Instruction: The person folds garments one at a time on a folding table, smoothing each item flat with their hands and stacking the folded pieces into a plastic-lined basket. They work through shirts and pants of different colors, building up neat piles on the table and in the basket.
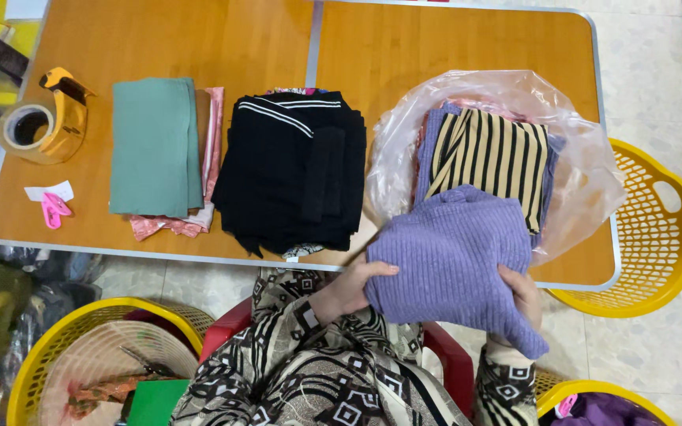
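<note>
A folded purple ribbed sweater (pixel 451 256) is held over the table's near edge. My left hand (pixel 350 288) grips its left side and my right hand (pixel 524 293) grips its right side. Its far edge touches a striped tan-and-black garment (pixel 491 154) lying in an open clear plastic bag (pixel 574 170) on the table. A stack of black clothes (pixel 294 173) with white stripes sits left of the bag. Farther left lies a folded green cloth (pixel 154 146) on top of pink fabric (pixel 169 226).
The wooden table (pixel 222 39) also carries a yellow tape dispenser (pixel 45 122) and a small pink cutter (pixel 53 209) at its left end. Yellow baskets stand on the floor at the right (pixel 657 237), lower left (pixel 80 323) and lower right (pixel 593 390). I sit on a red chair (pixel 455 359).
</note>
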